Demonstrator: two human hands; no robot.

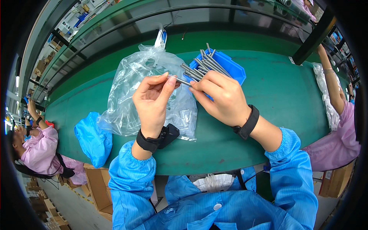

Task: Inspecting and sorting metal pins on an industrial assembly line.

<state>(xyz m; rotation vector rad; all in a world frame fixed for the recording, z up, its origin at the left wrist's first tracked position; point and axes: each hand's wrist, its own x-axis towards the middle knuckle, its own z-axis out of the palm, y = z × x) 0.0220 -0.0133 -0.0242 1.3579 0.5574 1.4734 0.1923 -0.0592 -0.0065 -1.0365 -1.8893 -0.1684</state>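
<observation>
at the far left: a co-worker in a pink garment [40,147] is beside the long green surface [218,149], arms raised, well apart from the work in the middle.
blue bundle: a crumpled bright-blue fabric bundle [94,142] lies near the front edge, against the bag, seemingly kept to one side of the forearms.
clear bag: a large wrinkled transparent plastic bag [124,92] lies spread out beneath and behind the left hand.
left hand: the left hand [153,99], black strap at its wrist, pinches one end of the rod between thumb and fingertips.
rod: a slim grey ribbed metal rod [183,82] spans the gap between both hands, above the bag and just before the bin; held by both ends, probably to steady it while its middle stays in sight.
right hand: the right hand [220,94], also strapped in black, grasps the other end with its fingertips.
blue bin: a blue plastic bin [239,73], partly hidden by the right hand, bears a heap of straight grey metal rods [207,63]; their ends jut past its rim, perhaps being too long for it, and it stands within easy reach.
far right: a second pink-clad co-worker [333,149] reaches past clear plastic packaging [325,96].
</observation>
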